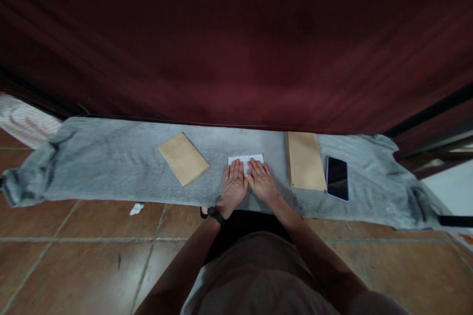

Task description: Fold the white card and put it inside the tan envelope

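A small white sheet of paper (245,158) lies on a grey cloth (121,157) in front of me. My left hand (234,184) rests flat on its left part, fingers stretched forward. Beside it, my right hand (260,180) presses flat on the right part, the two thumbs close together. Most of the paper is hidden under my palms, so I cannot tell whether it is folded. To the left a brown envelope (184,159) lies at a slant. Right of my hands sits a stack of brown envelopes (306,161).
A phone (337,178) with a dark screen lies right of the stack. Behind the cloth-covered surface hangs a dark red curtain (236,59). A crumpled white scrap (136,208) is on the tiled floor (92,266). Dark bars stand at the right edge.
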{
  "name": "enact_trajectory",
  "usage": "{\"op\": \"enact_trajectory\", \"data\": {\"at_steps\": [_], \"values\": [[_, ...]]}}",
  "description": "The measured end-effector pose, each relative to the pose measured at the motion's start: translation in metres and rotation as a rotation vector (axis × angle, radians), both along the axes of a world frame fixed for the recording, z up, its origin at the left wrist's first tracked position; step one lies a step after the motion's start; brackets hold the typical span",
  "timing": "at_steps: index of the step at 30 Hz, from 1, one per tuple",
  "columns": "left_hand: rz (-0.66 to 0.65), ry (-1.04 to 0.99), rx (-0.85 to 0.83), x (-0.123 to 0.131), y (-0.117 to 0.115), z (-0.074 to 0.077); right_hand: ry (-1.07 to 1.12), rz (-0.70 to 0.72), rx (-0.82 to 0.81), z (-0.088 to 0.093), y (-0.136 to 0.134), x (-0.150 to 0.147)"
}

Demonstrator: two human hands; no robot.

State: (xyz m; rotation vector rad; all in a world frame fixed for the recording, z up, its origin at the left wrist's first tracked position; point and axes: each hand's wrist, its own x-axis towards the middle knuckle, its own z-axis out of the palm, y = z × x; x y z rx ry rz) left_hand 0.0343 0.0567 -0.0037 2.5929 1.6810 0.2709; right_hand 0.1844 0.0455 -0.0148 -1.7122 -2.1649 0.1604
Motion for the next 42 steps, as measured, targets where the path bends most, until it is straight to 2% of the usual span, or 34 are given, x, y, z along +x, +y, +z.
{"op": "enact_trajectory", "data": {"at_steps": [8, 19, 23, 29, 32, 35, 42], "values": [[0.047, -0.059, 0.055, -0.02, 0.001, -0.003, 0.005, -0.088, 0.1, -0.007, -0.004, 0.012], [0.079, -0.069, 0.072, -0.028, 0.0, -0.002, -0.013, -0.134, 0.083, -0.004, -0.012, 0.031], [0.054, -0.096, 0.102, -0.019, -0.004, 0.005, 0.028, -0.103, 0.07, 0.008, -0.007, 0.027], [-0.111, -0.035, 0.029, 0.011, -0.007, 0.004, 0.056, 0.065, -0.039, 0.022, 0.01, -0.004], [-0.11, 0.006, -0.014, 0.014, -0.002, 0.0, 0.053, 0.054, -0.09, 0.019, 0.018, -0.01], [-0.035, 0.007, -0.026, 0.008, 0.006, 0.0, 0.03, 0.01, -0.103, 0.013, 0.022, -0.006], [0.045, 0.0, -0.002, -0.008, 0.015, 0.0, -0.022, -0.057, -0.014, 0.0, 0.019, 0.003]]}}
